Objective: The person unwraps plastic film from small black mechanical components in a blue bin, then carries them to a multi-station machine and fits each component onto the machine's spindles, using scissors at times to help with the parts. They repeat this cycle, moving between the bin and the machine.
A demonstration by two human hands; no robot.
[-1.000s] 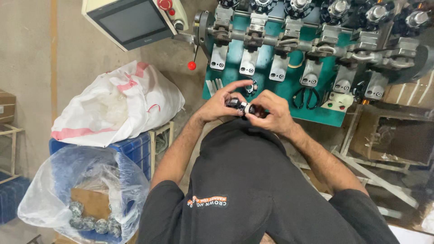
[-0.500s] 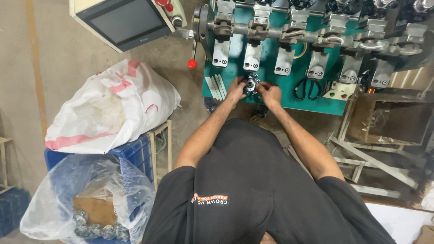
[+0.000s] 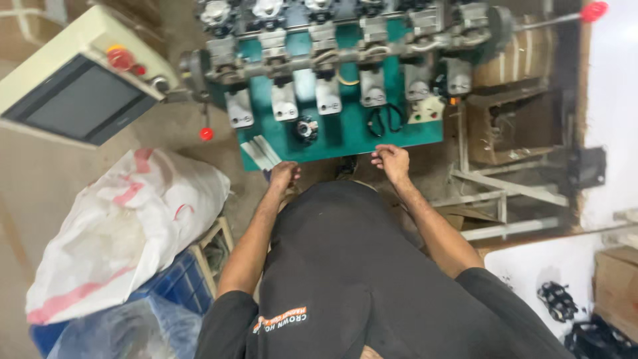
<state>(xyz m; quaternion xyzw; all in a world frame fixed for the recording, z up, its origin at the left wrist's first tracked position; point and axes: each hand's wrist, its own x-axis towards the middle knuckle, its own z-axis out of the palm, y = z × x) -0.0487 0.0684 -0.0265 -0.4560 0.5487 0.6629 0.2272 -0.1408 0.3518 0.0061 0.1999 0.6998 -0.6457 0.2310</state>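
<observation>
Both hands hover at the near edge of the green machine table (image 3: 345,136), holding nothing: the left hand (image 3: 284,176) has its fingers curled loosely, the right hand (image 3: 392,161) half open. A small dark round part (image 3: 305,128) sits on the table between and beyond them. A grey control screen (image 3: 80,100), a white sack (image 3: 126,226) and a blue crate (image 3: 176,286) stand to the left.

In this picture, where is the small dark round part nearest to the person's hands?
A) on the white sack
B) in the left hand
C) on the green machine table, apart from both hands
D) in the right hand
C: the dark round part lies on the green machine table, while the left hand and right hand sit at the table's near edge, both holding nothing.
</observation>
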